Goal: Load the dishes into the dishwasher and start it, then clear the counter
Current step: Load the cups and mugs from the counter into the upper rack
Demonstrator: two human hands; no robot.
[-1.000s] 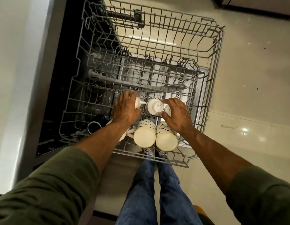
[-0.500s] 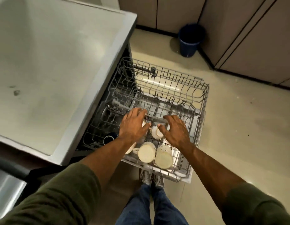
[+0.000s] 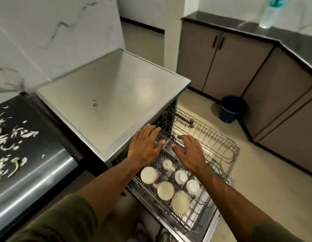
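The dishwasher (image 3: 116, 95) stands open with its wire upper rack (image 3: 219, 151) pulled out over the floor. Several cream cups sit upside down in the near end of the rack, among them a large mug (image 3: 180, 202), another mug (image 3: 165, 190) and a small cup (image 3: 192, 186). My left hand (image 3: 144, 147) hovers above the rack by the dishwasher's front edge, fingers spread and holding nothing. My right hand (image 3: 190, 152) hovers over the middle of the rack, fingers also spread and empty.
A dark counter (image 3: 21, 140) to the left carries white scraps and food bits. A blue bucket (image 3: 232, 109) stands on the floor by the brown cabinets (image 3: 221, 63). A plastic bottle (image 3: 272, 11) is on the far black counter.
Both hands let go of the small cups and lifted off them, fingers spreading. My view rose from straight down into the rack to take in the dishwasher top and room.
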